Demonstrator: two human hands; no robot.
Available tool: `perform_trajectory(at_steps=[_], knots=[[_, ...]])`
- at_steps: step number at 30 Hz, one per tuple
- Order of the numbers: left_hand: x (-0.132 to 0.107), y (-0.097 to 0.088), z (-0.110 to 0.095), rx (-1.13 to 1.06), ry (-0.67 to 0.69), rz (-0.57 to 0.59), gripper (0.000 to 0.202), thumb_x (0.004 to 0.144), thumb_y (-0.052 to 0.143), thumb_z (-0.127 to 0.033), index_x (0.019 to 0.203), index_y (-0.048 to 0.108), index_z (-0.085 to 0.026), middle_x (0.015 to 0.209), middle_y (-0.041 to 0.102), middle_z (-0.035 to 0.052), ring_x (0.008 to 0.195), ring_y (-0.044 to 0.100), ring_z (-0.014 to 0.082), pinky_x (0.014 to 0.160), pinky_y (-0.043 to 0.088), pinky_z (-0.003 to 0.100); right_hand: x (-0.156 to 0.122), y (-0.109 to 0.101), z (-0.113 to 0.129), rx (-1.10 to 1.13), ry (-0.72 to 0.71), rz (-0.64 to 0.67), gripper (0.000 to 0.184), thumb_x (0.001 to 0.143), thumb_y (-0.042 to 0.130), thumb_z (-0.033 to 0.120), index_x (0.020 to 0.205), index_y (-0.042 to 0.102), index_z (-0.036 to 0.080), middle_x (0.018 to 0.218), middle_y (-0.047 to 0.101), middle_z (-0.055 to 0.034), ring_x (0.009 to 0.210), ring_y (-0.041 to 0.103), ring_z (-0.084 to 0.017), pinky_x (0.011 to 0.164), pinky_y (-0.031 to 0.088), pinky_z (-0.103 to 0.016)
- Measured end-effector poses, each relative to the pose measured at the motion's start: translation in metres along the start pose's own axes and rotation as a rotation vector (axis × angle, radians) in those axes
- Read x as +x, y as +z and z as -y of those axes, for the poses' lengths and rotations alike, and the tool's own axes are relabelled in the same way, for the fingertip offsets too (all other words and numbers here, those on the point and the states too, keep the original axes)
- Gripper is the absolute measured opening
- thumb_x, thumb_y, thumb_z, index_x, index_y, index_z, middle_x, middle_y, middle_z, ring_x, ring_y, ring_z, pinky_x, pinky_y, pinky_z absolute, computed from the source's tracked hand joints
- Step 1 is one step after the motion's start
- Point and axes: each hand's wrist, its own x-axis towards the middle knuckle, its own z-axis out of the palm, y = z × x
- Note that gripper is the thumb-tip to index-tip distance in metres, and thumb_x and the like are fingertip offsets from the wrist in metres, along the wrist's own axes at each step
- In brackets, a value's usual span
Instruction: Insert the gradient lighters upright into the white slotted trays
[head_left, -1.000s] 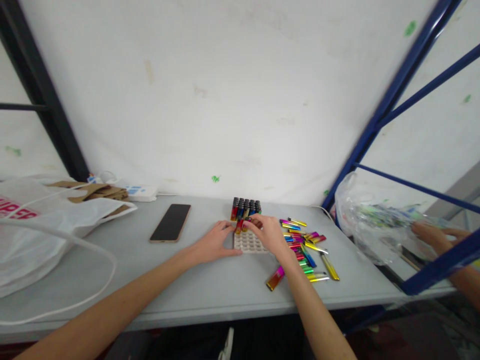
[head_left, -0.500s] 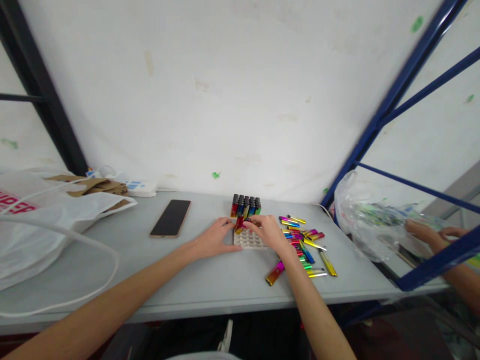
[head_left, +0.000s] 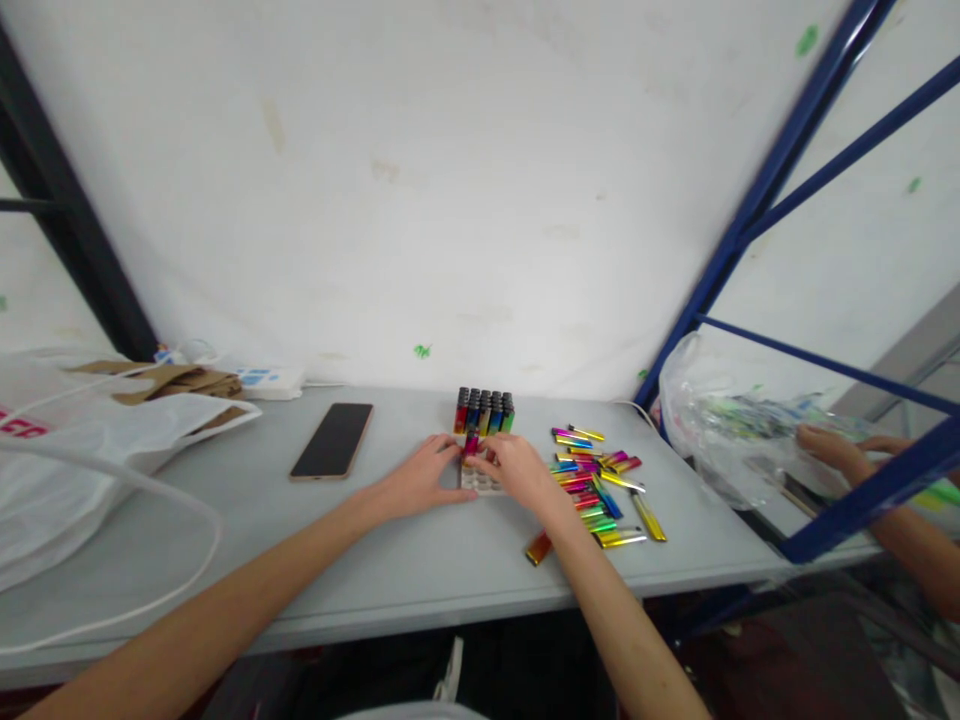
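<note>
A white tray with rows of holes (head_left: pixel 484 484) lies on the grey table. My left hand (head_left: pixel 421 478) is at its left side, fingers and thumb spread around the near-left corner. Between the fingertips of my right hand (head_left: pixel 519 470) is a red-purple lighter (head_left: pixel 471 446), upright over the tray's left part; whether its base sits in a hole is hidden. Behind it, several lighters with black tops (head_left: pixel 486 408) stand in rows. Beside my right forearm lies a loose pile of shiny coloured lighters (head_left: pixel 589 485), and one orange lighter (head_left: pixel 538 548) is partly covered by the forearm.
A phone (head_left: pixel 332 441) lies left of my hands. Farther left are a white plastic bag (head_left: pixel 67 480), brown cardboard (head_left: pixel 176 382) and a white cable (head_left: pixel 202 560). A blue metal frame (head_left: pixel 739 235) stands at right; beyond it, another person's hand (head_left: pixel 832 450) is near a clear bag (head_left: pixel 705 430).
The lighter in my right hand went from tilted to upright and slightly lower at the tray's left part. My left hand stays beside the tray. The whole view has shifted slightly.
</note>
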Motion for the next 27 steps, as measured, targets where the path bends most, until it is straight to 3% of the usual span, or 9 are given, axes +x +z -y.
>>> perform_trajectory(at_steps=[4, 8, 12, 15, 20, 27], knots=[[0.0, -0.001, 0.0, -0.002, 0.0, -0.008, 0.064, 0.085, 0.08, -0.067, 0.129, 0.071, -0.02, 0.134, 0.067, 0.0149, 0.128, 0.062, 0.0367, 0.116, 0.049, 0.051, 0.002, -0.014, -0.018, 0.071, 0.034, -0.047, 0.034, 0.11, 0.057, 0.045, 0.104, 0.077, 0.018, 0.099, 0.079, -0.01, 0.091, 0.068, -0.022, 0.087, 0.049, -0.033], [0.001, -0.001, 0.002, 0.004, 0.014, -0.011, 0.065, 0.086, 0.078, -0.07, 0.129, 0.071, -0.022, 0.137, 0.067, 0.0135, 0.129, 0.062, 0.0361, 0.118, 0.049, 0.049, -0.005, -0.038, -0.067, -0.08, 0.175, -0.07, 0.031, 0.109, 0.054, 0.034, 0.116, 0.077, 0.016, 0.117, 0.078, -0.0158, 0.112, 0.07, -0.026, 0.108, 0.048, -0.04], [0.001, -0.001, 0.001, 0.021, 0.014, -0.001, 0.065, 0.086, 0.077, -0.071, 0.128, 0.07, -0.022, 0.136, 0.067, 0.0132, 0.13, 0.062, 0.0358, 0.118, 0.049, 0.048, -0.027, -0.056, -0.126, -0.286, 0.371, -0.057, 0.048, 0.103, 0.056, 0.027, 0.147, 0.064, 0.01, 0.154, 0.06, -0.024, 0.146, 0.054, -0.033, 0.125, 0.038, -0.046], [0.002, -0.002, 0.0, 0.026, 0.004, 0.013, 0.066, 0.087, 0.076, -0.071, 0.129, 0.07, -0.02, 0.135, 0.067, 0.0142, 0.128, 0.062, 0.0356, 0.118, 0.049, 0.048, -0.043, -0.06, -0.155, -0.343, 0.459, 0.034, 0.054, 0.104, 0.051, 0.026, 0.153, 0.058, 0.003, 0.162, 0.051, -0.0266, 0.155, 0.045, -0.034, 0.129, 0.032, -0.046], [0.002, -0.002, 0.0, 0.023, 0.007, 0.007, 0.066, 0.087, 0.076, -0.072, 0.128, 0.07, -0.021, 0.135, 0.067, 0.0137, 0.128, 0.062, 0.0355, 0.117, 0.049, 0.049, -0.045, -0.055, -0.163, -0.262, 0.372, 0.194, 0.045, 0.106, 0.047, 0.024, 0.143, 0.068, 0.01, 0.155, 0.061, -0.0209, 0.146, 0.056, -0.029, 0.124, 0.037, -0.04], [0.001, -0.004, -0.001, 0.04, 0.004, 0.035, 0.064, 0.089, 0.075, -0.07, 0.132, 0.067, -0.022, 0.136, 0.066, 0.0129, 0.13, 0.06, 0.0339, 0.118, 0.046, 0.046, -0.032, -0.045, -0.151, -0.274, 0.353, 0.113, 0.036, 0.109, 0.049, 0.031, 0.129, 0.074, 0.015, 0.133, 0.074, -0.0192, 0.128, 0.065, -0.029, 0.112, 0.044, -0.039]])
